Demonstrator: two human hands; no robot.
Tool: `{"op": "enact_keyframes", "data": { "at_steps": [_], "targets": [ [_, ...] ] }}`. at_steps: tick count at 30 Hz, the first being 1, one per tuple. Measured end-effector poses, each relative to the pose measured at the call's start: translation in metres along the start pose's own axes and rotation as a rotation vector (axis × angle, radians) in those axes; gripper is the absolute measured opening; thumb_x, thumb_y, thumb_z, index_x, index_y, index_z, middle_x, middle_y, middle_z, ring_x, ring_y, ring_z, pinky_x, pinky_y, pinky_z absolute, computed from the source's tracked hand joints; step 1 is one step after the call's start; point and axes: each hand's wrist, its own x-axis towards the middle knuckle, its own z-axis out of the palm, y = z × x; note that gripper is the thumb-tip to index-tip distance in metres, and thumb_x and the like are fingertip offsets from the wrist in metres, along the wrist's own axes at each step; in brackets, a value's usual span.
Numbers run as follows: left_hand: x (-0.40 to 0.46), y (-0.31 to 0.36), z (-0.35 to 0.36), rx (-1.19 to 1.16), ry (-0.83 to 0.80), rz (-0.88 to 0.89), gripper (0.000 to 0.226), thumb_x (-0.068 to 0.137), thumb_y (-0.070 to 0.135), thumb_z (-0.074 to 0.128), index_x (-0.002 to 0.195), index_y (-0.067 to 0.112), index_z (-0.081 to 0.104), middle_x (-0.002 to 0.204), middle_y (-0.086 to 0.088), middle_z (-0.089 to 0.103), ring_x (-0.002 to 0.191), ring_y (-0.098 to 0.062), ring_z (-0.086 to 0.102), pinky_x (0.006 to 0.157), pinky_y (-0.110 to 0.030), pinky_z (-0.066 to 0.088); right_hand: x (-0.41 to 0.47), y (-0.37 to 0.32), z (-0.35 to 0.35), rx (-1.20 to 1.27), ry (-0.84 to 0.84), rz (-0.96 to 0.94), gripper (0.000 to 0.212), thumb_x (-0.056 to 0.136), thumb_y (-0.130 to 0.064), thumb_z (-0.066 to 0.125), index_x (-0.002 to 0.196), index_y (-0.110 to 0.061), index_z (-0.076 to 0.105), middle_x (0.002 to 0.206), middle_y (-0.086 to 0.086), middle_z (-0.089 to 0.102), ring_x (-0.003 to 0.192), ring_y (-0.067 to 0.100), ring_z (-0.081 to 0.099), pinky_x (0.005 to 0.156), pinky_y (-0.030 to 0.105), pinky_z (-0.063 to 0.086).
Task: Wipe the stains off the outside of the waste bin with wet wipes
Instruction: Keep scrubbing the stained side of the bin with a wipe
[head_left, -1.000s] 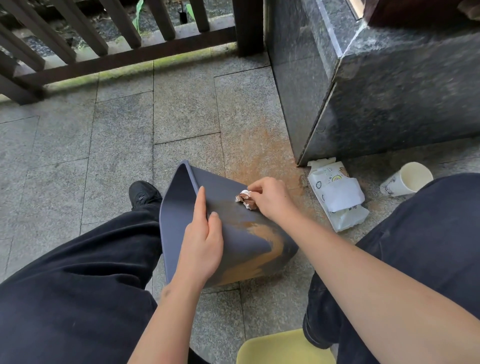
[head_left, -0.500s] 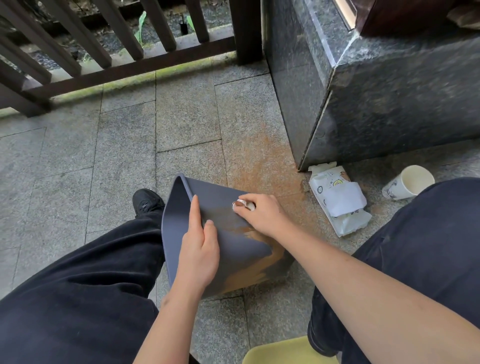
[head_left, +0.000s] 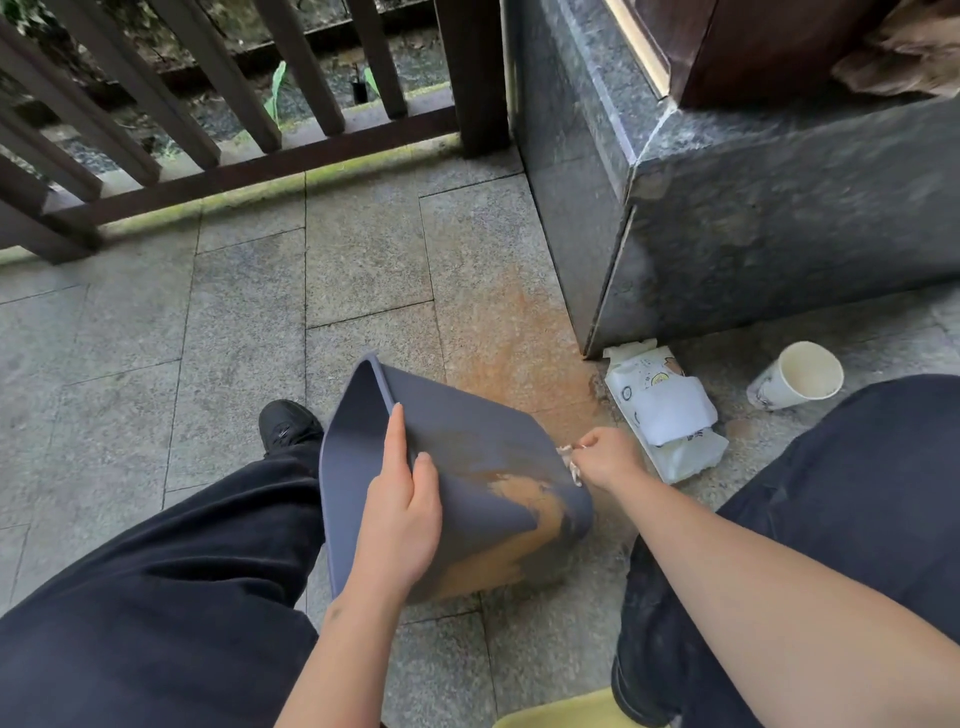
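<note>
A dark blue waste bin lies tilted on its side on the stone floor between my legs, its open rim pointing left and away. An orange-brown stain smears its upper side towards the base. My left hand grips the bin's wall near the rim, index finger stretched along the edge. At the bin's right edge my right hand holds a crumpled, dirtied wet wipe. The wipe touches the bin's right side.
A pack of wet wipes lies on the floor right of the bin, a paper cup on its side beyond it. A granite plinth rises at the right, a wooden railing behind. An orange stain marks the tiles.
My right hand with the wipe has slid from the middle of the bin's upper side to its right edge. The left hand keeps its grip near the rim.
</note>
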Motion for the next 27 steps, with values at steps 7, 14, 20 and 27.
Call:
{"op": "enact_keyframes", "data": {
  "at_steps": [7,14,20,27],
  "targets": [
    [-0.001,-0.002,0.001,0.022,-0.009,0.016,0.058,0.104,0.030,0.033,0.156,0.044,0.009,0.068,0.054,0.047,0.066,0.026,0.048,0.064,0.003,0.035,-0.013,-0.011,0.014,-0.054,-0.063,-0.094,0.037,0.092,-0.015,0.049,0.055,-0.014,0.049,0.064,0.006,0.051,0.064,0.024,0.049,0.054,0.031,0.033],
    [-0.005,0.001,0.000,0.068,0.017,0.109,0.061,0.103,0.027,0.036,0.148,0.058,0.012,0.066,-0.012,0.063,0.053,-0.022,0.053,0.048,-0.028,0.034,-0.040,-0.039,0.021,0.017,-0.045,-0.294,0.022,0.096,-0.019,0.057,0.105,-0.020,0.078,0.113,-0.001,0.073,0.108,0.023,0.065,0.095,0.037,0.052],
    [-0.003,-0.003,0.003,0.116,0.036,0.151,0.064,0.094,0.033,0.030,0.149,0.057,0.009,0.047,-0.003,0.048,0.039,-0.011,0.041,0.041,-0.031,0.029,-0.083,-0.089,0.031,0.141,-0.124,-0.646,0.025,0.092,-0.025,0.066,0.116,-0.027,0.074,0.114,-0.010,0.073,0.112,0.002,0.063,0.099,0.015,0.044],
    [-0.002,-0.010,0.001,0.097,0.110,0.143,0.061,0.092,0.035,0.030,0.148,0.056,0.018,0.060,-0.009,0.061,0.043,-0.017,0.048,0.046,-0.040,0.039,-0.069,-0.085,0.038,0.083,-0.096,-0.723,0.024,0.092,-0.021,0.065,0.114,-0.024,0.075,0.112,-0.009,0.074,0.110,0.008,0.065,0.098,0.018,0.046]
  ]
}}
